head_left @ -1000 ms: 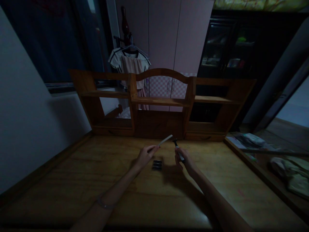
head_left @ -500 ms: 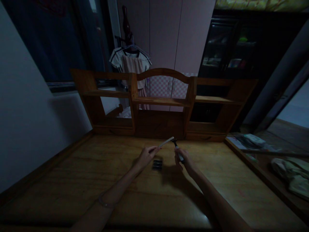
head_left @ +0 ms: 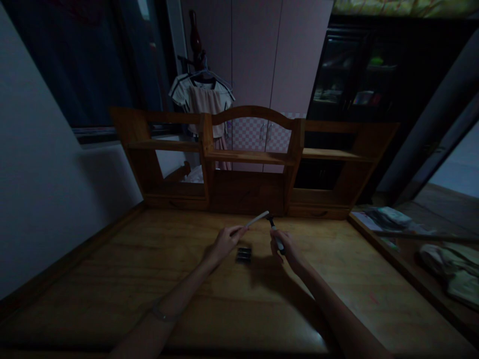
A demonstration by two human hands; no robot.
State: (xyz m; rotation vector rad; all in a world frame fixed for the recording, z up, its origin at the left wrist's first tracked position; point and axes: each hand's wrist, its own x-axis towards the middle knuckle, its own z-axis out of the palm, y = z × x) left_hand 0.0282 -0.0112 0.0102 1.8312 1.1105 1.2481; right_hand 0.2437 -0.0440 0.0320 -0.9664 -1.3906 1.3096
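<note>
My left hand [head_left: 226,242] is closed on the near end of a thin whitish stick [head_left: 258,218], which points up and to the right. My right hand [head_left: 287,245] is wrapped round the pale-and-dark handle of a razor-like tool [head_left: 279,242] with a small dark head. The tool's head is close to the stick's far tip; whether they touch I cannot tell. Between and below my hands, a small group of dark oblong pieces [head_left: 244,255] lies side by side on the wooden desk [head_left: 157,269]. Their kind is too dim to make out.
A wooden shelf unit [head_left: 254,157] spans the back of the desk. A white wall [head_left: 41,164] borders the left side. Beyond the right edge are a plastic-wrapped bundle [head_left: 391,217] and pale cloth [head_left: 460,271]. Clothes [head_left: 204,97] hang behind the shelf.
Almost nothing differs. The razor-like tool has shifted very slightly in my right hand; my left hand and the dark pieces stay in place.
</note>
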